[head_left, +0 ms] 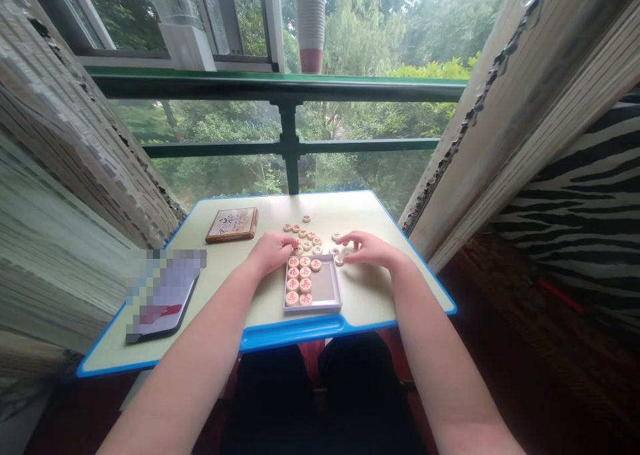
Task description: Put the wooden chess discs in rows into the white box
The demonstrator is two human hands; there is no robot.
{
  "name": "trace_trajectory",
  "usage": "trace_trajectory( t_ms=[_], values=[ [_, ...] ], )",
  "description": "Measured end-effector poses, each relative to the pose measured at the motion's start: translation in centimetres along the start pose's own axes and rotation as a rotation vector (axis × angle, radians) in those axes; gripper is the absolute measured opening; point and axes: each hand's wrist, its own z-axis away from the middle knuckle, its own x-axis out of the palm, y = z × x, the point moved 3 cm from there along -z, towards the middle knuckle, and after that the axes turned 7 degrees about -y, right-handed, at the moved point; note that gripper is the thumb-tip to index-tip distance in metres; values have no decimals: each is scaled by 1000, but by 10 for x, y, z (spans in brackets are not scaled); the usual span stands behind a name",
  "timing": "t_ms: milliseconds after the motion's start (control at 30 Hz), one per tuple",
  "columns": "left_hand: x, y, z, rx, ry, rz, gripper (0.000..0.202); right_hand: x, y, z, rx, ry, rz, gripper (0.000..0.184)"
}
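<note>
Bench [320, 325], blue-rimmed, stood before a green window railing [275, 85]. Far left: rolled bamboo blind [65, 175]; near it, a dark phone [163, 301], partly blurred out, and further along, a wooden case [231, 225] with a painted lid. Left hand [273, 251] was curled downward at the near edge of the loose pieces [306, 238], just behind the white box [313, 310]; whether it had hold of any piece could not be told. The box sat centrally on the bench, its long axis running toward the window. Roughly nine red-lettered pieces [299, 275] lay flat in its left part, and its right part stood bare. A larger group stayed loose on the bench beyond it, most lying flat. Right hand [367, 249] was partly open, fingers reaching left, with a lone piece [339, 259] at the fingertips by the box's far right corner; grip not determinable. Far right: zebra-striped cloth [575, 201].
</note>
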Motion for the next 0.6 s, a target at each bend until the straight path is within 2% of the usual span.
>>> trace_trajectory(
  t_ms=[67,200,333,467,600],
  values=[
    [-1,1,1,7,10,-45,32,0,2,1,27,-27,34,41],
    [-2,4,1,50,61,-115,33,0,5,-1,70,-19,87,26],
    [2,5,-2,143,17,-104,38,0,7,-3,73,21,99,28],
    [4,-1,-5,146,-33,-106,32,5,4,-5,-48,-1,95,42],
    [3,-3,-8,179,-46,-113,24,11,5,-11,-150,38,108,34]
  ],
)
